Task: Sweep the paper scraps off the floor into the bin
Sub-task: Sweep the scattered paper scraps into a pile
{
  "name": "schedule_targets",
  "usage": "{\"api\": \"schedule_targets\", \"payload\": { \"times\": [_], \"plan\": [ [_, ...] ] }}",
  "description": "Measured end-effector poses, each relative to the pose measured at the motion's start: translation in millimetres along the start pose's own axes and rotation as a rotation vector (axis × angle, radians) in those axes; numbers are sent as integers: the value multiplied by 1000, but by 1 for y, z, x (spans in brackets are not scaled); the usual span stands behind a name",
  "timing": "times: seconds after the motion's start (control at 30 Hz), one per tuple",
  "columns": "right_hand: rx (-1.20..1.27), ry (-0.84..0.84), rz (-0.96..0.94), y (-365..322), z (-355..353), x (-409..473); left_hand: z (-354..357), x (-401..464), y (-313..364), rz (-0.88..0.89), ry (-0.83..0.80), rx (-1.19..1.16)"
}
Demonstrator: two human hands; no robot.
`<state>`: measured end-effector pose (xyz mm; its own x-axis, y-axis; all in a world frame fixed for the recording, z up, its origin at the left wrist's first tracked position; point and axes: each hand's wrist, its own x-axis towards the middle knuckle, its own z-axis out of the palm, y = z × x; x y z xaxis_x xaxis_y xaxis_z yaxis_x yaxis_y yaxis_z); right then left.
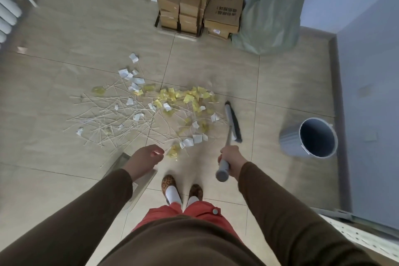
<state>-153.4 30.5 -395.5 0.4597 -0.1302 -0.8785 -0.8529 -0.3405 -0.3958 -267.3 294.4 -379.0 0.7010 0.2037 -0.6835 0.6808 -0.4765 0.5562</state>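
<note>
Scraps: paper scraps point(172, 103) are spread on the floor point(75, 34), none gathered.
Bin: the bin point(311, 138) is seen empty, well right.
Hands: broom point(231, 123) is gripped by right hand point(232, 158); left hand point(144, 161) is loosely curled, holding nothing visible.
Left: nearly everything, judged.

The room sits in soft, even, rather cool light — no hard shadows, only a faint dark patch on the tiled floor point(86, 28) left of the grey bin point(311, 138). A pale sheen lies on the far tiles near the cardboard boxes point(190, 4). The broom point(232, 124) head is smeared by motion blur. Wide-angle distortion bends the walls and floor seams at the edges — far corners look soft, slightly hazy.
</note>
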Motion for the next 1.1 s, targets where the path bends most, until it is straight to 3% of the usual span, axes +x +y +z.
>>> {"api": "schedule_targets", "payload": {
  "times": [0.13, 0.33, 0.47, 0.63, 0.83, 1.1],
  "plan": [
    [163, -136, 86, 24, 24, -21, 13, -15, -13, -29, 9, 39],
    [376, -247, 89, 44, -37, -65, 29, -33, -16, -22, 10, 48],
    [195, -157, -23, 62, -39, -106, 30, -46, -15, 4, 18, 24],
    [203, -165, -85, 66, -23, -137, 13, -58, -25, 36, 48, 10],
    [208, -331, -87, 59, 35, -165, -44, -81, -57, 72, 91, 29],
    [144, -545, -33, 74, 172, -210, -145, -125, -173, 77, 189, 95]
  ]
}}
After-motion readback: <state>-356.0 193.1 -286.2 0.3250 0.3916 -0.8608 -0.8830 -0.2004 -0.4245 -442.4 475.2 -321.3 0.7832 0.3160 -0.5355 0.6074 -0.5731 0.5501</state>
